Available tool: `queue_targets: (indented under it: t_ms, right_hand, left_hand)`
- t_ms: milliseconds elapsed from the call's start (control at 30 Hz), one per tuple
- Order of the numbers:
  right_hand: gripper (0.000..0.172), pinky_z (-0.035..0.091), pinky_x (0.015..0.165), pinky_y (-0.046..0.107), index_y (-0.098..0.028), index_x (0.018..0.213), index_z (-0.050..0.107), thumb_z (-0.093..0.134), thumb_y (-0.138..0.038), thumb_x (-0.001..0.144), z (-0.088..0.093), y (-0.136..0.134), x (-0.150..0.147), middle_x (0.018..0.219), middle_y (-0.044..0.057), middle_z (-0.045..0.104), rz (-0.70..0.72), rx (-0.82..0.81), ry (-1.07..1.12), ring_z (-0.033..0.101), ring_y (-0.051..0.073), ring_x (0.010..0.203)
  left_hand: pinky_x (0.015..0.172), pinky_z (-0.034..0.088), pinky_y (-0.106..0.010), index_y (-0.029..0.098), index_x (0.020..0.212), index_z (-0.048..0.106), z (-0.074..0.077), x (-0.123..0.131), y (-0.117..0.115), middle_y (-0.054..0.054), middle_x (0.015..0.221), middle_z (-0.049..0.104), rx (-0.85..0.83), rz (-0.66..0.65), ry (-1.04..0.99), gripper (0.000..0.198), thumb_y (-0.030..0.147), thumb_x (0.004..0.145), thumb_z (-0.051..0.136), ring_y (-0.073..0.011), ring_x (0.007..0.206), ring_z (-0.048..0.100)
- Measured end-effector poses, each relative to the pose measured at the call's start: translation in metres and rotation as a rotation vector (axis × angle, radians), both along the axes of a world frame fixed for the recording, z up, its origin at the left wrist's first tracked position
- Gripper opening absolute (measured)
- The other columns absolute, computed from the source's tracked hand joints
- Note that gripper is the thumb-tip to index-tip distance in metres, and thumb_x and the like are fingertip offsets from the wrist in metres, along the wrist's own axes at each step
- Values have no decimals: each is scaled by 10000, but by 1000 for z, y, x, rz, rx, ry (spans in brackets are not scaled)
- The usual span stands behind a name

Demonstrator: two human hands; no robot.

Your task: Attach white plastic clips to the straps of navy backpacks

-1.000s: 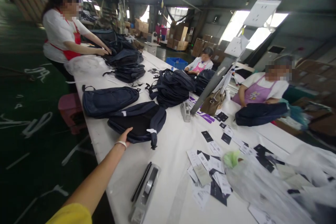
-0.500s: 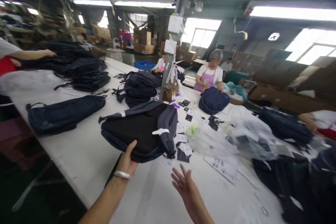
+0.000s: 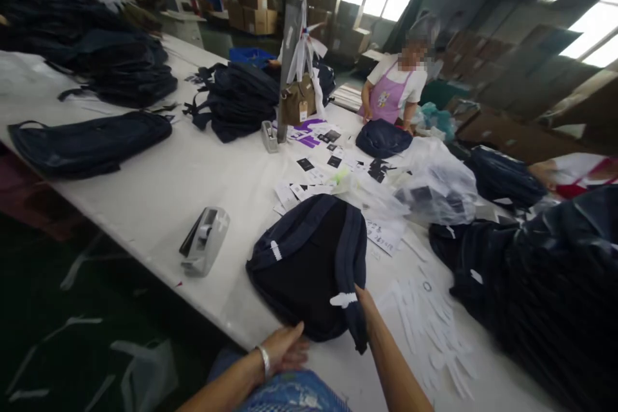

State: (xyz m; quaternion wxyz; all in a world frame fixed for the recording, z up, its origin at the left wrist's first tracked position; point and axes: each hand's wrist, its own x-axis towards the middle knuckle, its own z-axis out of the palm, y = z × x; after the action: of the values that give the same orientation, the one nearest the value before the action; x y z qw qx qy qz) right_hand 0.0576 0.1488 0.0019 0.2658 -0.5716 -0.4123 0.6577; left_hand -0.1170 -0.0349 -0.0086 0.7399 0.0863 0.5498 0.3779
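Note:
A dark navy backpack lies on the white table in front of me, with its black back panel and both shoulder straps facing up. White tabs are wrapped round the straps. My right hand grips its right side by the strap, the fingers partly hidden behind it. At the near edge of the backpack is my left hand, wearing a silver bracelet, with thumb and fingers apart and slightly blurred. Left of the backpack, a grey tape dispenser rests on the table.
Stacked dark backpacks stand at the back left, and a large dark pile fills the right. White strips and plastic bags lie nearby. A co-worker in a pink apron handles another bag beyond a post.
The backpack has come down and nearer to me onto the table, turning on the way. My right hand, open before, has taken its side; my left has let go. The view tilts further down.

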Motion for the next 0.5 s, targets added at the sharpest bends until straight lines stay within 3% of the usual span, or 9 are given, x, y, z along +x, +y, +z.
queue_targets:
  t_ms: [33,100,167,233,300,367,433,500]
  right_hand:
    - [515,558,762,380,-96,1066,647,671,-456,698,-10,-5,13,896,119,731,-12,-22,-30,693,285,864]
    - [648,533,828,410,-131,1212,567,713,-438,660,-19,-17,36,1043,129,701,-75,-48,-142,669,287,951]
    - [650,486,913,450,-157,1253,541,686,-446,689,-16,-31,56,1169,144,646,-127,126,-369,622,298,1052]
    - [543,407,1012,479,-180,1247,551,603,-443,775,-7,-48,67,1260,135,589,-72,425,-551,548,297,1159]
    - [446,343,1077,469,-214,1259,548,533,-393,850,3,-68,67,1307,105,558,174,694,-585,483,270,1235]
    - [473,316,1107,454,-248,1323,491,546,-342,863,7,-87,56,1356,80,520,515,845,-547,419,251,1298]
    - [669,293,1120,482,-261,1412,362,638,-337,808,5,-99,37,1450,80,408,758,905,-544,322,273,1363]
    - [906,259,1124,532,-256,1460,241,742,-348,710,1,-102,17,1524,101,258,835,928,-596,216,316,1402]
  left_hand:
    - [777,537,-501,196,894,673,-8,0,-13,-148,895,730,-22,-116,105,454,607,713,611,-319,813,700]
    - [806,531,-481,199,880,683,-16,-9,-33,-137,907,728,61,-209,430,374,540,776,569,-307,841,693]
    - [951,468,-454,240,1041,670,-16,-27,-40,-115,1105,689,288,-206,812,307,420,841,521,-285,1053,630]
    - [1116,286,-449,303,1243,564,-14,-48,-30,-64,1369,528,538,-295,1086,400,277,845,530,-254,1305,431]
    - [1159,110,-505,326,1344,453,-15,-66,-7,-47,1495,356,731,-473,1216,577,167,803,573,-255,1406,244]
    - [1143,39,-551,321,1362,424,-20,-78,22,-69,1518,299,830,-618,1253,667,131,756,626,-274,1423,175]
    - [1140,54,-541,313,1322,475,-22,-85,50,-89,1488,359,863,-720,1194,660,142,717,675,-283,1406,232]
    - [1137,149,-483,293,1238,558,-17,-89,74,-99,1421,463,828,-792,1092,594,160,680,713,-281,1354,354]
